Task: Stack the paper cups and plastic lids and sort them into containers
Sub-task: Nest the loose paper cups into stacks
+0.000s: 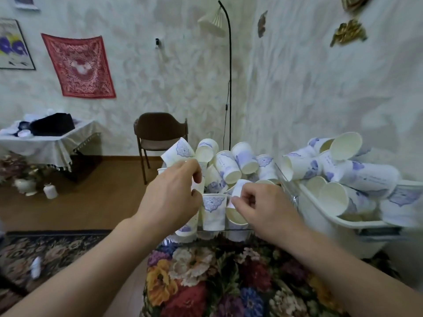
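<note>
A clear plastic container (pixel 229 232) on the flowered table holds several white paper cups with purple prints, lying at all angles. My left hand (pixel 174 191) grips a stack of cups (pixel 198 179) that stands at the container's left side. My right hand (pixel 261 204) pinches a single cup (pixel 239 187) by its wall, tilted, just right of an upright cup (pixel 214 211). A white tub (pixel 325 216) at the right is heaped with more cups (pixel 343 170). No lids show near my hands.
The table wears a flowered cloth (pixel 217 277). Beyond it stand a brown chair (pixel 160 136) and a floor lamp (pixel 229 76). A side table (pixel 48 140) at the far left carries dark and white items. A patterned rug (pixel 45 250) covers the floor at the left.
</note>
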